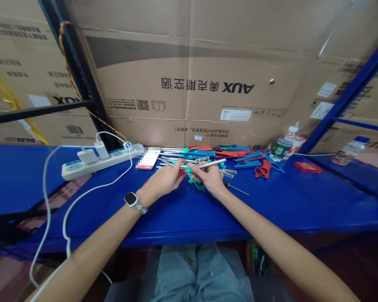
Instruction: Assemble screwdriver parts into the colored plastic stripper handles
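My left hand [164, 181] is closed around the red handle end of a screwdriver-like tool. Its green collar shows between my hands. My right hand [211, 178] pinches the tool's silver shaft [212, 163], which points up to the right. Under and around my hands are small green plastic pieces [198, 184] and clear-handled screwdrivers [229, 173]. Just behind lies a row of tools with blue and red handles [198, 154]. A thin dark-handled screwdriver [239, 190] rests right of my right hand. My fingers partly hide the grip.
On the blue table [271, 205], a white power strip [113, 158] with cables stands left. Beside it lies a white card [149, 159]. To the right are red scissors-like clips [263, 167], a bottle [283, 144] and a red box [308, 167]. Cardboard [129, 79] walls the back.
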{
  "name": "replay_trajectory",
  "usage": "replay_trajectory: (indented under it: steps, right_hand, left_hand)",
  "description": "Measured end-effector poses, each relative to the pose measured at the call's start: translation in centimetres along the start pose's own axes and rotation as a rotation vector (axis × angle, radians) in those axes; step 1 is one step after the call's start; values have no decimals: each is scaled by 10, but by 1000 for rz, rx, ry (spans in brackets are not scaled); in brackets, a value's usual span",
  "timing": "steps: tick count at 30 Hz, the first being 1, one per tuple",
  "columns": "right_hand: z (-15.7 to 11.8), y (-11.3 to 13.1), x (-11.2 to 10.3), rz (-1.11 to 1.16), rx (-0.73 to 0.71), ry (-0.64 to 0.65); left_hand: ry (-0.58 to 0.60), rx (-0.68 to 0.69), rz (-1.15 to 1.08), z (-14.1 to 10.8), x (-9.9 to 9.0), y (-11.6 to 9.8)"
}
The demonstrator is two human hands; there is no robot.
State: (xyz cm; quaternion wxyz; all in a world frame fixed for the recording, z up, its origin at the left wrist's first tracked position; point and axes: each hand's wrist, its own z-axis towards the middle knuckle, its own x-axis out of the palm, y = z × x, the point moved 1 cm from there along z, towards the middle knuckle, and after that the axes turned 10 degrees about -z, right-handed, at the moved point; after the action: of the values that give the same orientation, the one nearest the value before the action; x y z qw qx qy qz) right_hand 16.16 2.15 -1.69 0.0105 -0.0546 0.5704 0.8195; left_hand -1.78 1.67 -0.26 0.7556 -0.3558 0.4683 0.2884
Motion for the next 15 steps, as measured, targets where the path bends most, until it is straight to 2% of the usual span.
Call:
replay_trajectory:
  steps: [5,15]
  right_hand:
    - [1,0,16,19,-24,10]
    - [2,0,14,-57,-122,100]
  left_hand:
    - [0,1,-90,5,0,-5]
    - [-17,66,-391,3,2,-3]
